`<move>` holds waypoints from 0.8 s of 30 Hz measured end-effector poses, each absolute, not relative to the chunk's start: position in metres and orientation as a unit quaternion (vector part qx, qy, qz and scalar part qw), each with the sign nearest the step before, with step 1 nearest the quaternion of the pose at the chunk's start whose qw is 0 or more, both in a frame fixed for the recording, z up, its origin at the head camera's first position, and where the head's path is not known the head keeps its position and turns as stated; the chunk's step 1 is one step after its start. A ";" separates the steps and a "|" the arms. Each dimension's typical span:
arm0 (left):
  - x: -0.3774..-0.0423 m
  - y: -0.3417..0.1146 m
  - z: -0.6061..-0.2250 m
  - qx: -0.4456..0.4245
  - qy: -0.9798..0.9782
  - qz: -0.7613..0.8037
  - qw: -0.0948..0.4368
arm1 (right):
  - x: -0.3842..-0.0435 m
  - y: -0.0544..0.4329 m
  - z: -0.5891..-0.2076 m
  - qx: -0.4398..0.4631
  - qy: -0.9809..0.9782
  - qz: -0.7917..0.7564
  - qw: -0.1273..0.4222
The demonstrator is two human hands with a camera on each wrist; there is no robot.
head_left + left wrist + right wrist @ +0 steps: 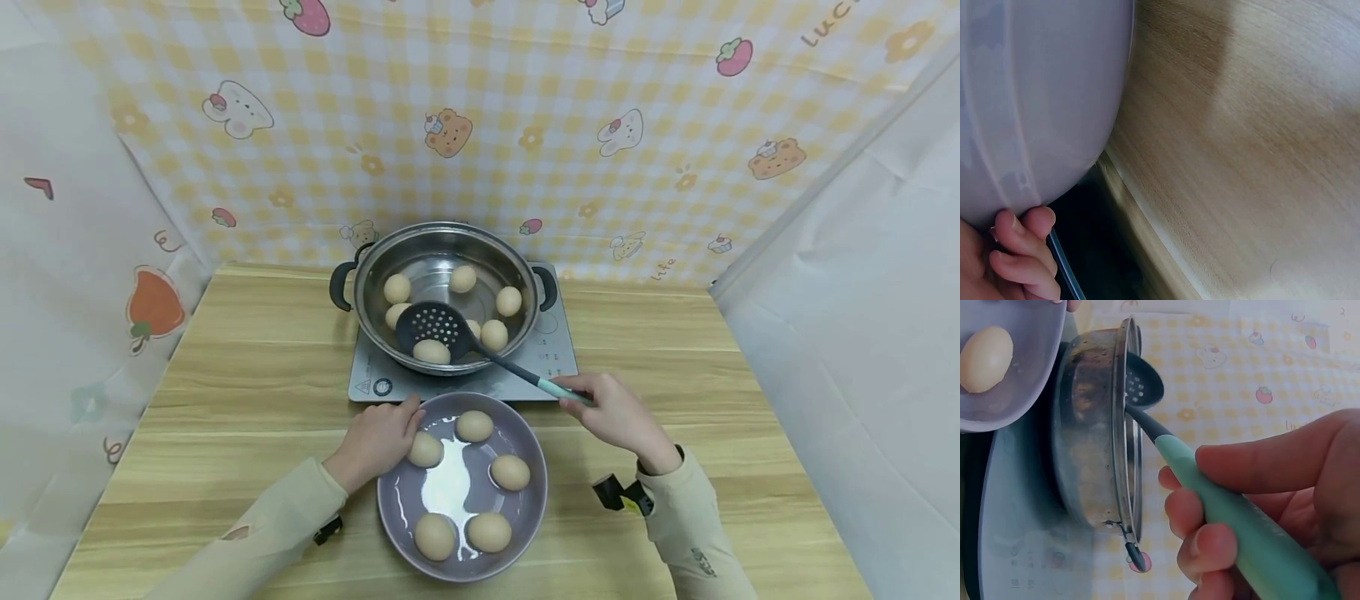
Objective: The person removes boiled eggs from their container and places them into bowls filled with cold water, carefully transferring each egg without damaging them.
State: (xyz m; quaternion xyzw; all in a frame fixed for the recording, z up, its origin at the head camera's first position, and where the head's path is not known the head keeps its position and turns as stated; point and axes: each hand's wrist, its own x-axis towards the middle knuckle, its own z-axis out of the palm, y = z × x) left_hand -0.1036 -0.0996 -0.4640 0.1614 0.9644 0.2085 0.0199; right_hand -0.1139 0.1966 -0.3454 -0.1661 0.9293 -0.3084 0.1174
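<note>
My right hand [618,417] grips the mint-green handle [1229,519] of a black slotted skimmer [442,321]. The skimmer's head is over the steel pot [364,287], and an egg [431,351] lies at its near side, apparently in it. Other eggs, such as one at the right [508,301], sit in the pot. With thumb on top and fingers underneath, my left hand [378,442] holds the rim of a purple-grey bowl [534,508] in front of the pot. Several eggs lie in this bowl, one [426,449] close to the thumb. Left wrist view shows curled fingers [1025,250] against the bowl's outside.
Beneath the pot is a grey induction cooktop [495,385] on a wood-grain table [247,358]. Black handles [341,286] stick out at both sides of the pot. A patterned yellow-check cloth [517,100] hangs behind, with white sheets [862,275] at the sides.
</note>
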 end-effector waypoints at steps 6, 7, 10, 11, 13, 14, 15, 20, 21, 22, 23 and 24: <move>-0.103 -0.100 -0.465 0.164 0.964 0.211 0.008 | -0.115 0.195 -0.345 -0.175 0.926 -0.310 0.124; -0.103 -0.100 -0.465 0.164 0.964 0.211 0.008 | -0.115 0.195 -0.345 -0.179 0.925 -0.311 0.123; -0.103 -0.100 -0.466 0.164 0.963 0.212 0.011 | -0.116 0.195 -0.346 -0.190 0.924 -0.308 0.122; -0.103 -0.100 -0.466 0.164 0.963 0.212 0.012 | -0.116 0.195 -0.346 -0.193 0.924 -0.307 0.121; -0.103 -0.100 -0.466 0.164 0.964 0.211 0.008 | -0.117 0.195 -0.345 -0.198 0.922 -0.310 0.123; -0.103 -0.100 -0.466 0.164 0.964 0.211 0.008 | -0.117 0.195 -0.345 -0.200 0.920 -0.312 0.125; -0.103 -0.100 -0.466 0.164 0.964 0.211 0.006 | -0.117 0.195 -0.345 -0.202 0.919 -0.315 0.127; -0.103 -0.100 -0.466 0.164 0.964 0.210 0.001 | -0.118 0.198 -0.343 -0.210 0.910 -0.329 0.140; -0.103 -0.100 -0.466 0.165 0.964 0.210 0.000 | -0.119 0.199 -0.342 -0.212 0.909 -0.330 0.142; -0.103 -0.100 -0.466 0.165 0.963 0.211 0.001 | -0.119 0.200 -0.342 -0.215 0.907 -0.332 0.144; -0.103 -0.100 -0.466 0.165 0.963 0.212 0.000 | -0.118 0.201 -0.341 -0.216 0.906 -0.332 0.146; -0.103 -0.100 -0.466 0.165 0.963 0.212 0.000 | -0.118 0.202 -0.340 -0.218 0.906 -0.332 0.146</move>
